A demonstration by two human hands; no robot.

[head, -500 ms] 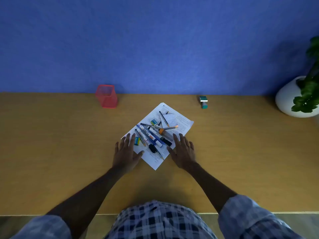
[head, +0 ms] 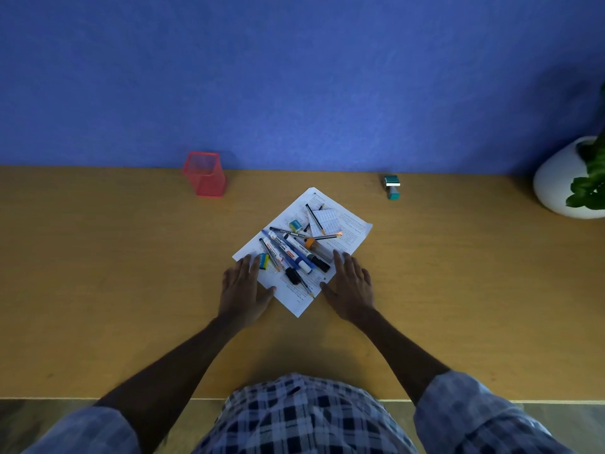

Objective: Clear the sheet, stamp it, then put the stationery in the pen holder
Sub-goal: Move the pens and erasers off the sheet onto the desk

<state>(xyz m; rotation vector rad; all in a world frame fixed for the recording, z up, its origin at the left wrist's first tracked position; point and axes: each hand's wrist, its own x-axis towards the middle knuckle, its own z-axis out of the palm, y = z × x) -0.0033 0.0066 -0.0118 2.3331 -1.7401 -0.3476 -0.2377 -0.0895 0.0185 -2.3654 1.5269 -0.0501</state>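
A printed sheet [head: 347, 229] lies turned like a diamond on the wooden desk [head: 98, 290], and it serves as the landmark here. A heap of stationery [head: 294, 253] covers its middle: markers, pens, pencils, 2 small erasers and a folded slip of paper. The left hand [head: 244, 290] lies flat, palm down, at the sheet's near-left edge, fingers spread and gripping nothing; its fingertips rest on the paper just beside a blue and yellow eraser [head: 264, 260]. The right hand [head: 352, 290] lies flat at the sheet's near-right edge in the same way, fingers apart and empty, its fingertips close to the black cap of a marker [head: 320, 263]. Beyond the sheet and to the left, a red mesh pen holder [head: 204, 175] stands upright against the blue wall [head: 294, 77]. Beyond the sheet and to the right sits a teal stamp [head: 391, 186], well apart from the paper. Far right of the sheet, a white pot with a green plant [head: 556, 185] stands at the frame's edge.
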